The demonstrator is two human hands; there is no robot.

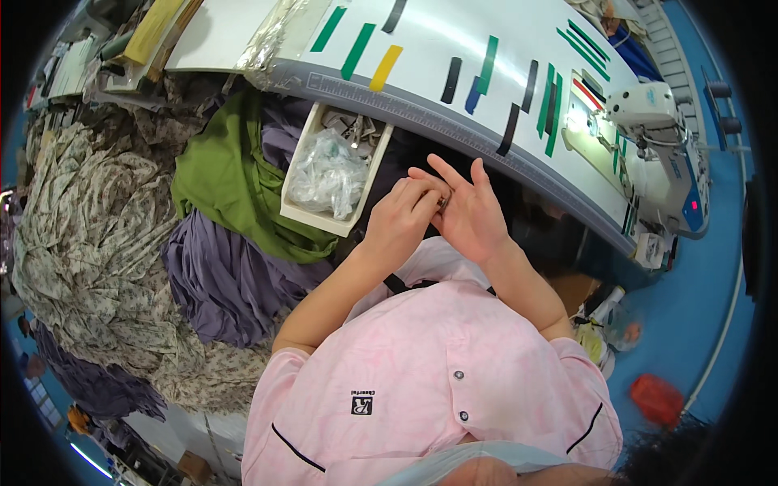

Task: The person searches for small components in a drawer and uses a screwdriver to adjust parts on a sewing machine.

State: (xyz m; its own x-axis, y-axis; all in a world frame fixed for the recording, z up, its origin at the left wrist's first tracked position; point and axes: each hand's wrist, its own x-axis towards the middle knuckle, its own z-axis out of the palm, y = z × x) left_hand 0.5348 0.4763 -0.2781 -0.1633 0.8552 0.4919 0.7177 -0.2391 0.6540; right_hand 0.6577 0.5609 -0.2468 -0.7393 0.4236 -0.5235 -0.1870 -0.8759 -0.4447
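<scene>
**A:** In the head view, your left hand (pixel 403 215) and right hand (pixel 468 212) meet in front of your chest, just below the curved edge of the white table (pixel 454 49). What do you have in them?

**B:** A small metallic item (pixel 442 202) sits right between them. Your left fingers curl in and pinch it; your right hand lies against it with the fingers stretched nearly straight, pressed close together. I cannot tell what the piece is, it is too small.

**A:** How far along would you judge it?

**B:** Early, I'd say. You are working that small part in the fingers and nothing is under the needle of the sewing machine (pixel 660 134) off to your right. The coloured strips (pixel 356 50) lie untouched on the table.

**A:** And the material?

**B:** The green cloth (pixel 223 174), the purple cloth (pixel 223 279) and the printed fabric (pixel 89 219) are heaped to your left, apart from both hands. The cream tray (pixel 298 206) with clear bags stands just beside your left hand, not touched.
</scene>
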